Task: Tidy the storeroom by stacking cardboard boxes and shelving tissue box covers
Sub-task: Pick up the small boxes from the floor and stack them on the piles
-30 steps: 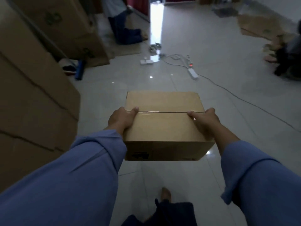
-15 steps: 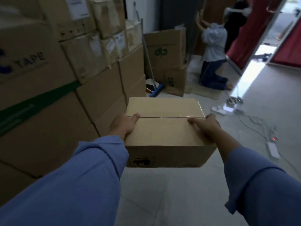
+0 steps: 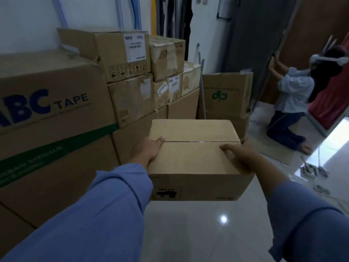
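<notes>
Stacked cartons (image 3: 130,99) fill the left; left hand (image 3: 146,150) and right hand (image 3: 240,155) clamp the box (image 3: 192,157), best kept level while set atop.

We have one view only, a wide-angle camera worn on our head, facing forward and down along both sleeved arms. It sits close to the carried cardboard box (image 3: 192,148), which fills the centre. Beyond it the lens takes in the stacked cartons (image 3: 130,72) at left, the tiled floor (image 3: 198,233) below and a kneeling person (image 3: 290,103) at far right.
</notes>
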